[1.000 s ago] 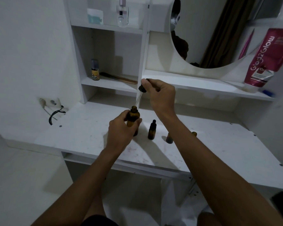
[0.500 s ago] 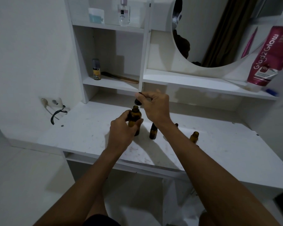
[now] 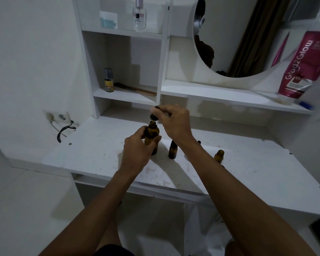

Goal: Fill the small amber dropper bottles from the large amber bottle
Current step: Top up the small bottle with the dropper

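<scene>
My left hand (image 3: 137, 152) grips the large amber bottle (image 3: 152, 134), which stands upright on the white desk (image 3: 100, 156). My right hand (image 3: 174, 122) pinches the black dropper cap (image 3: 154, 114) just above the bottle's open neck; its glass pipette reaches down into the neck. A small amber bottle with a black cap (image 3: 172, 150) stands right of the large one. An open small amber bottle (image 3: 219, 156) stands further right, past my right forearm. Another small dark top (image 3: 199, 142) peeks out behind that forearm.
Shelves rise behind the desk: a small yellow-labelled bottle (image 3: 108, 80) and a comb (image 3: 135, 89) in the lower left cubby, a clear perfume bottle (image 3: 139, 14) above. A pink tube (image 3: 301, 67) stands on the right shelf under the round mirror (image 3: 244, 34). A wall socket (image 3: 56, 117) sits left.
My right hand has come down with the dropper from high above the large bottle to just over its neck, the pipette sliding into the bottle. My left hand stays on the bottle.
</scene>
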